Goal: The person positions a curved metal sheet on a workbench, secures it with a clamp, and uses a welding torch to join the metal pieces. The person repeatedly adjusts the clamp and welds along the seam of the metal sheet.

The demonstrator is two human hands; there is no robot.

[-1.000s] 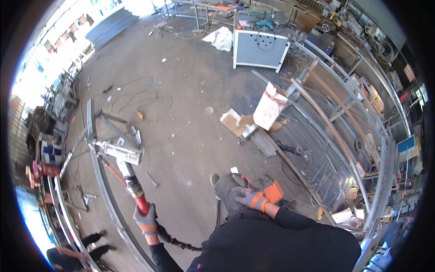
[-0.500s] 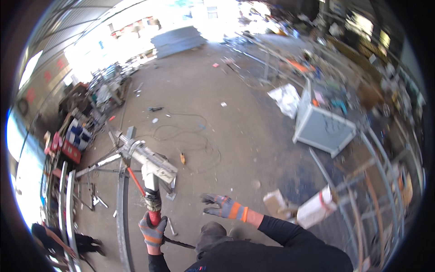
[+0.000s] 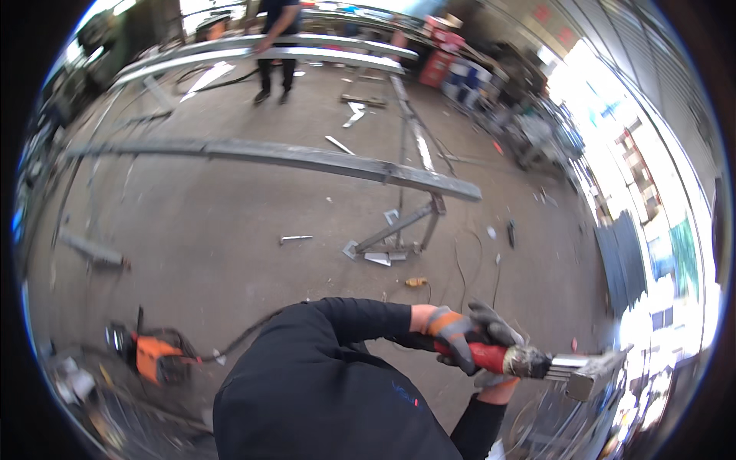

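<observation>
A corded power tool (image 3: 491,357) with a red body, a grimy wrapped neck and a ribbed silver metal head points to the right. Around its red rear part my left hand (image 3: 454,337) is closed, in a grey and orange glove. My right hand (image 3: 487,379), gloved alike, comes from below and grips the tool near the neck; the tool hides its palm, and grey fingers show on the far side. A black cable (image 3: 253,330) passes behind my left arm toward an orange machine (image 3: 157,360) on the floor.
A long grey steel beam (image 3: 307,156) rests on a metal stand (image 3: 395,230). Behind it, another person (image 3: 277,34) stands with a hand on two parallel rails (image 3: 330,54). Metal offcuts and thin cables lie on the floor. Grey stacked sheets (image 3: 619,264) stand at the right.
My view has swung left, bringing the beam and the other person across the top. My right hand, open and apart before, is now on the tool with my left hand.
</observation>
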